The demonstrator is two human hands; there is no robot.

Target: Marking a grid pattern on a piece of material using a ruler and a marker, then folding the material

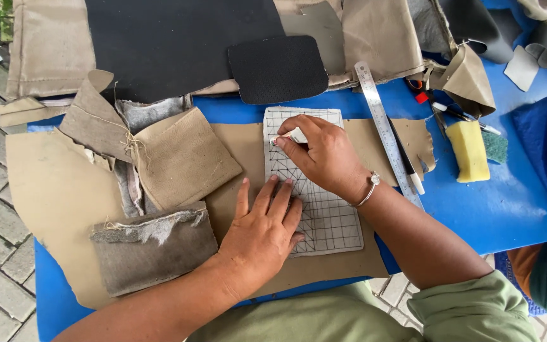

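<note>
A pale grey rectangular piece marked with a grid of dark lines (327,218) lies on a tan leather sheet (248,149) on the blue table (495,202). My left hand (261,234) rests flat on the grid piece's lower left edge, fingers spread, pressing it down. My right hand (321,155) is over the piece's upper part, thumb and fingers pinched on a small whitish object (284,138) touching the surface; what it is I cannot tell. A bracelet sits on the right wrist.
A steel ruler (384,130) lies just right of the grid piece, a dark pen beside it. Tan and grey leather scraps (182,158) sit left, a black oval patch (278,68) and black sheet behind. A yellow-green sponge (470,150) lies right.
</note>
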